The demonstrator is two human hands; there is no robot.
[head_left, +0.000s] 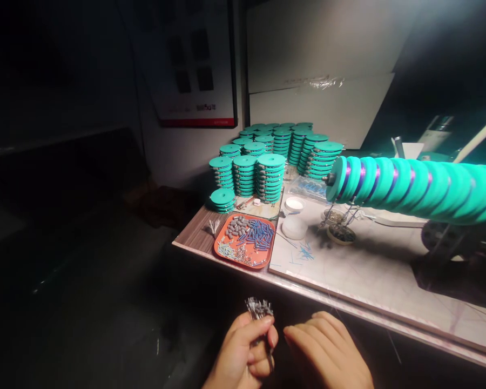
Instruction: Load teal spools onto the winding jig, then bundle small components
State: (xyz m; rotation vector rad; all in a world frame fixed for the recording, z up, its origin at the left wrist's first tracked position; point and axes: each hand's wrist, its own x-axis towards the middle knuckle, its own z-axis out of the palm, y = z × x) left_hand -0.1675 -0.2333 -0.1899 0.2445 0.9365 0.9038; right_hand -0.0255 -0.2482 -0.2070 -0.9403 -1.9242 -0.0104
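Note:
Below the table's front edge, my left hand [247,346] is closed around a bundle of thin grey, wire-like pieces [259,308]. Their frayed, light tips stick up above my thumb. My right hand [330,351] is just to the right, a small gap away, with its back toward me. Its fingers are bent and pressed together; their tips and whatever may be between them are hidden. Ahead of both hands, an orange tray [249,262] holds grey oval weights [238,227], dark blue tubes [260,235], pale small pieces [225,249] and tiny metal parts [243,254].
Stacks of green spools [270,175] stand at the back. A long row of green spools [413,186] on a shaft stretches over the table's right side. White tubs [294,227], light blue sticks [305,251] and a bowl of dark bits [342,235] are on the table [328,273].

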